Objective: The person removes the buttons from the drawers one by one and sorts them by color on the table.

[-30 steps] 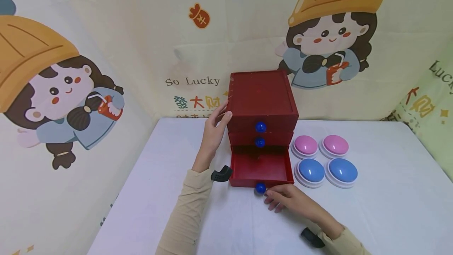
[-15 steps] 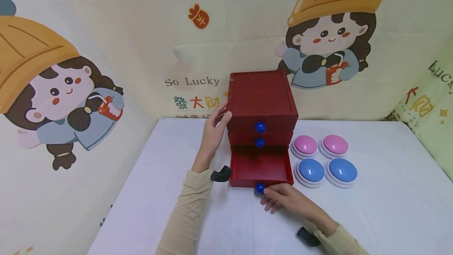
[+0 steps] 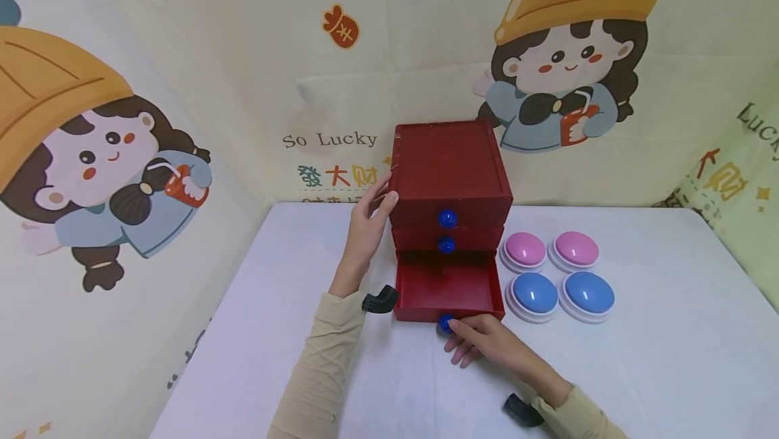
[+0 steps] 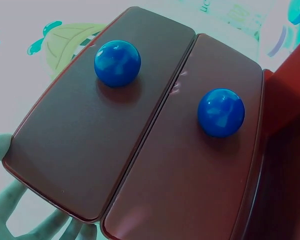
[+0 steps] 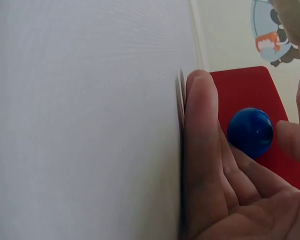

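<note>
A red drawer cabinet point(image 3: 450, 162) stands against the back wall, its lowest drawer point(image 3: 447, 290) pulled out with nothing inside. Each drawer front bears a round blue knob; the upper two knobs point(image 4: 117, 63) show in the left wrist view. My left hand point(image 3: 365, 226) rests on the cabinet's left side, fingers extended and thumb at the front edge. Low in front, my right hand point(image 3: 489, 341) has thumb and index finger on either side of the lowest drawer's blue knob point(image 5: 250, 132). In the right wrist view a small gap shows between thumb and knob; the other fingers lie near the table.
Right of the cabinet sit two pink push buttons point(image 3: 577, 249) and, before them, two blue push buttons point(image 3: 589, 293), all on white bases. The table point(image 3: 675, 358) is covered in white. A printed cloth point(image 3: 243, 87) hangs behind it.
My right hand has moved slightly left, bringing its thumb up to the lowest knob. The left hand and the drawers have stayed in place.
</note>
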### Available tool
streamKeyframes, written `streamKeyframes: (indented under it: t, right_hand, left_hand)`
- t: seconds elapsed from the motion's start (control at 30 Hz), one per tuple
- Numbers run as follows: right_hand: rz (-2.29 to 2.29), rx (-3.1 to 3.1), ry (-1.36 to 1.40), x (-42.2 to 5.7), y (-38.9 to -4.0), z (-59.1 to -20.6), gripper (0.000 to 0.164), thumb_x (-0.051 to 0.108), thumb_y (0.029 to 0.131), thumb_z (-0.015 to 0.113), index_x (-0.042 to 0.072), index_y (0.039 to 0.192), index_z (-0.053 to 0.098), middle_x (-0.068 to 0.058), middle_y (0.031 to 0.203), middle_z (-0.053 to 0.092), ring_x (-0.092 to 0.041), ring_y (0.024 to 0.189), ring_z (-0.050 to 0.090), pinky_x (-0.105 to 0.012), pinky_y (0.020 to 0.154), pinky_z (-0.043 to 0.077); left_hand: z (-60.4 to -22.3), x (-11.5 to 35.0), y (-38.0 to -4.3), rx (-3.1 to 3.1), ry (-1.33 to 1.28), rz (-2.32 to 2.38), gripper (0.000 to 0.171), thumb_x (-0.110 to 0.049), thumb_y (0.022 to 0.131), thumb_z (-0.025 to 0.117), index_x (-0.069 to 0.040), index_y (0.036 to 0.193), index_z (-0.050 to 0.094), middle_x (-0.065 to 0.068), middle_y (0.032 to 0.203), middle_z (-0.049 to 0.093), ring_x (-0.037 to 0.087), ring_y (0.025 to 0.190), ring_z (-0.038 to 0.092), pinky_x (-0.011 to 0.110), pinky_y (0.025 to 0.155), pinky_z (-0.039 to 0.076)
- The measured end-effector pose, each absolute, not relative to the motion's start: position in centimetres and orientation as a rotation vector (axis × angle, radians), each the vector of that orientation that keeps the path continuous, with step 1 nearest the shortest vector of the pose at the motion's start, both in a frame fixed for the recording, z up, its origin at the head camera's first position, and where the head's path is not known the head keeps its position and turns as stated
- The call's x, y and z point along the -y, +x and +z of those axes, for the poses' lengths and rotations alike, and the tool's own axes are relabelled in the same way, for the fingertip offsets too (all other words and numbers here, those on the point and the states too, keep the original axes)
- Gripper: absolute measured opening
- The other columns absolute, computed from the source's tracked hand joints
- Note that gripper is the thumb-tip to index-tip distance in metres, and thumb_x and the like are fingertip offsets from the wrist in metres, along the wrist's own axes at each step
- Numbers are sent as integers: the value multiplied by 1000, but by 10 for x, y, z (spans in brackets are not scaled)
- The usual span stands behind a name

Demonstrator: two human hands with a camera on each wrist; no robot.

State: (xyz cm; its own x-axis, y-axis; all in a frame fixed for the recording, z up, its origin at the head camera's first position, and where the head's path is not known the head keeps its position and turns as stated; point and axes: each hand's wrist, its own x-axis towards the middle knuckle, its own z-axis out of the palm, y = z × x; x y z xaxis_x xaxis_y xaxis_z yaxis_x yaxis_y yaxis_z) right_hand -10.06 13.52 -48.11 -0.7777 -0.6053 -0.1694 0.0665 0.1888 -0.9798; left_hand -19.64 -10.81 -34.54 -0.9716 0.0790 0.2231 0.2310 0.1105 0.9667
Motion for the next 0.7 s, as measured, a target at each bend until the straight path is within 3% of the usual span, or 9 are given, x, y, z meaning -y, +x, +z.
streamKeyframes:
  t: [0.7]
  right_hand:
    - [-1654, -1961, -352, -131, -103, -485, 42, 32, 104, 52, -6, 108, 70, -18, 95, 73, -29, 78, 73, -30, 70, 60]
  left_hand:
    - [-340, 107, -192, 2272, -303, -1980, 50, -25, 102, 54, -16, 151, 44, 10, 147, 49, 25, 134, 46, 50, 111, 38]
